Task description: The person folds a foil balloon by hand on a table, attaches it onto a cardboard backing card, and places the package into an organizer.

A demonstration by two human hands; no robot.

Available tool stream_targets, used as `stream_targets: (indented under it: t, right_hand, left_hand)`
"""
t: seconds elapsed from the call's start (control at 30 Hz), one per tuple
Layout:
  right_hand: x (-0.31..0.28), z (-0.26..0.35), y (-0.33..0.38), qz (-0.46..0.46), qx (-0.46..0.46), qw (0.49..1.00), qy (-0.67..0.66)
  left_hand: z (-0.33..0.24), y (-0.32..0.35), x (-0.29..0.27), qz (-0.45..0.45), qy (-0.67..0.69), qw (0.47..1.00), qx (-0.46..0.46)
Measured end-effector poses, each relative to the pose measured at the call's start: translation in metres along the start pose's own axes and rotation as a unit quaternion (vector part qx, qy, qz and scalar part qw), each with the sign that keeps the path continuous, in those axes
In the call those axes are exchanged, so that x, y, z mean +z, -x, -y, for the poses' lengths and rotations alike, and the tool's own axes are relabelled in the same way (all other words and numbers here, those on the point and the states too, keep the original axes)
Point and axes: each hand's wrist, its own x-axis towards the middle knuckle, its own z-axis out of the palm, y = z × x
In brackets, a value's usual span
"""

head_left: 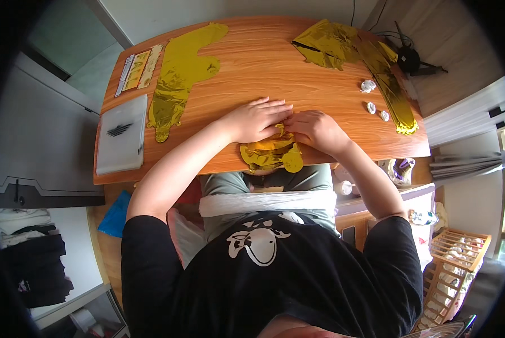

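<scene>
Hands: two — left hand [255, 122] palm down, fingers nearly straight and slightly spread over the foil's upper edge, gripping nothing visible; right hand [317, 130] with fingers bent close beside the left fingertips, whether it pinches foil I cannot tell
Foil at hands: one crumpled gold piece [266, 159], at the near edge of the wooden table [252, 67]
Other gold foil: one long piece [176, 79] on the left; on the right a broad piece [326, 48] and a strip [390, 87] — whether joined I cannot tell
White wads [368, 85]: three, near the strip
Clear plastic sleeve stack [121, 149]: one, at the left edge
</scene>
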Motion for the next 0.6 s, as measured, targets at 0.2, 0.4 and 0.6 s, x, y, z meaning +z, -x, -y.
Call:
stream_targets:
  t: [0.2,0.4,0.6]
  right_hand:
    - [-0.008,0.019,0.001,-0.005,-0.035,0.998,0.043]
    - [-0.002,0.013,0.014,-0.023,-0.091,0.996,0.009]
    - [0.001,0.01,0.013,-0.004,-0.069,0.997,-0.023]
  left_hand:
    - [0.0,0.001,0.001,0.0,-0.023,1.0,0.001]
    - [-0.001,0.0,-0.001,0.001,-0.03,1.0,0.009]
    - [0.001,0.001,-0.003,0.003,-0.025,0.999,0.023]
